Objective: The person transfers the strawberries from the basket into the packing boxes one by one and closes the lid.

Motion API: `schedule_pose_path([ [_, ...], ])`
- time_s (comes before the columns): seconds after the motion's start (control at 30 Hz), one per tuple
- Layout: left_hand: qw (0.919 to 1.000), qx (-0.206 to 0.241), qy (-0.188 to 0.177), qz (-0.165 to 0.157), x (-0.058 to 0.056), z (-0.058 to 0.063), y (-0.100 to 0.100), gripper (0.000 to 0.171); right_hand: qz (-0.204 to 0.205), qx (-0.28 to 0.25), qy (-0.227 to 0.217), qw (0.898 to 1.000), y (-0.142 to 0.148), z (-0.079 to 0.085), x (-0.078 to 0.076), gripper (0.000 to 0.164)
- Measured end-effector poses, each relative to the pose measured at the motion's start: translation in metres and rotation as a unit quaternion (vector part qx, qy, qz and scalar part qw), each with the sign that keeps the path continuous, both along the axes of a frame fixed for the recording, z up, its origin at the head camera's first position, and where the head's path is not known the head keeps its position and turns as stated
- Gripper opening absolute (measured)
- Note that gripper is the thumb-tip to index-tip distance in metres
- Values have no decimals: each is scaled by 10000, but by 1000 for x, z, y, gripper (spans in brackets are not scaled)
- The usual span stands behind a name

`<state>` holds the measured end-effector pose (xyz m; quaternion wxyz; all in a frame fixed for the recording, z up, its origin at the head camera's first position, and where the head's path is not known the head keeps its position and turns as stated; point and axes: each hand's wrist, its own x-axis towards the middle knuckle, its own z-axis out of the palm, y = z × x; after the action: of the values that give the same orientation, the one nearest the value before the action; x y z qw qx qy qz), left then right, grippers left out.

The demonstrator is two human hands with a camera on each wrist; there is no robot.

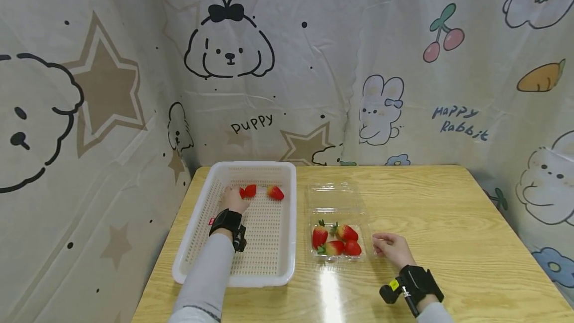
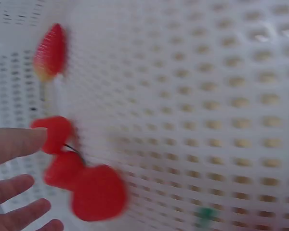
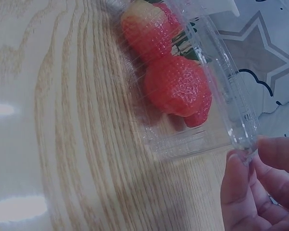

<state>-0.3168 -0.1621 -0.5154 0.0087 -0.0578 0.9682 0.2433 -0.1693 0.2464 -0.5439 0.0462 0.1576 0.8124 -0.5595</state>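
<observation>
My left hand (image 1: 234, 200) reaches down into a white perforated basket (image 1: 292, 223), beside red strawberries (image 1: 250, 191). In the left wrist view its fingers (image 2: 14, 142) are spread, with the uppermost one overlapping a strawberry (image 2: 60, 134) in a close cluster; nothing is gripped. Another strawberry (image 1: 275, 193) lies apart, toward the basket's right side. On the right, my right hand (image 1: 394, 248) pinches the edge of a clear plastic box (image 3: 183, 149) between thumb and fingertips. Several strawberries (image 1: 334, 248) with green leaves sit in the box, whose lid (image 1: 334, 197) is folded back.
Basket and box stand side by side on a wooden table (image 1: 426, 203). A printed cloth (image 1: 314, 88) hangs behind the table and along both sides. Each wrist wears a black strapped camera (image 1: 419, 285).
</observation>
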Motion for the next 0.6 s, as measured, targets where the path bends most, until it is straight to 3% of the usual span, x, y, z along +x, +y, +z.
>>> schedule_pose_path([
  [0.13, 9991, -157, -386, -33, -10, -32, -16, 40, 2, -101, 71, 9999, -1, 0, 1, 30],
  [0.17, 9995, -246, -168, -123, -19, -54, -23, 37, 9, -115, 89, 9999, -1, 0, 1, 30],
  [0.3, 9989, -310, -198, -294, -50, -122, -45, 25, 43, -79, 134, 9999, -1, 1, 1, 30],
  [0.37, 9980, -320, 360, -419, -63, -155, -55, 13, 55, -50, 131, 9999, -1, 2, 0, 29],
  [0.43, 9989, -209, 170, -383, -59, -147, -52, 5, 50, -41, 125, 9999, -1, 1, 0, 29],
  [0.5, 9993, -178, 119, -307, -45, -124, -44, 3, 57, -23, 116, 9999, -1, 1, 0, 29],
  [0.53, 9985, -241, 369, -316, -43, -124, -43, 4, 39, -32, 108, 9999, -1, 0, 0, 29],
  [0.57, 9989, -208, 294, -315, -40, -118, -41, 4, 27, -34, 104, 9999, 0, -1, 0, 29],
  [0.6, 9993, -223, 144, -255, -46, -127, -43, 4, 7, -46, 96, 9999, 0, -1, 0, 29],
])
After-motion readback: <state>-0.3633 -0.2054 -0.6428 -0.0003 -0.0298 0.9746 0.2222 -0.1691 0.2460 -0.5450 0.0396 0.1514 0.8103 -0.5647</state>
